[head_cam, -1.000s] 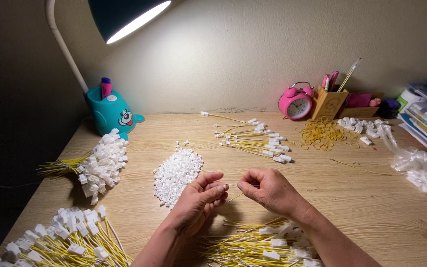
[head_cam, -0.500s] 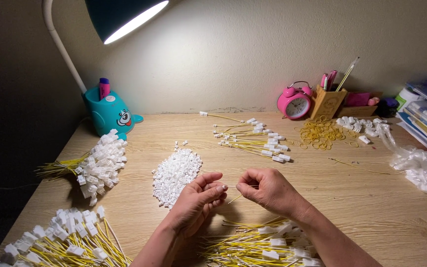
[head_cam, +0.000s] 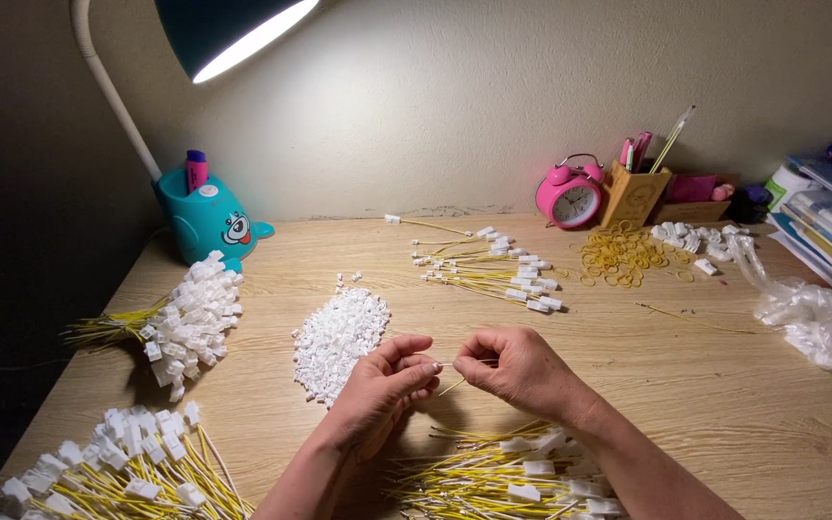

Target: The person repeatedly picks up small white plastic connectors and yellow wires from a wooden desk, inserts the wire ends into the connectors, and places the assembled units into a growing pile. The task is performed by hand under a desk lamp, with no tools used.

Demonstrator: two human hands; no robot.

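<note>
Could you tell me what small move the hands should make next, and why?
Probably bring the hands together: the right hand pinches a yellow wire whose end points at the left hand, whose fingertips seem to pinch something small, likely a connector from the white pile.

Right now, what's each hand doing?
Left hand: fingers pinched on a small white connector.
Right hand: fingers pinched on a thin yellow wire.
</note>
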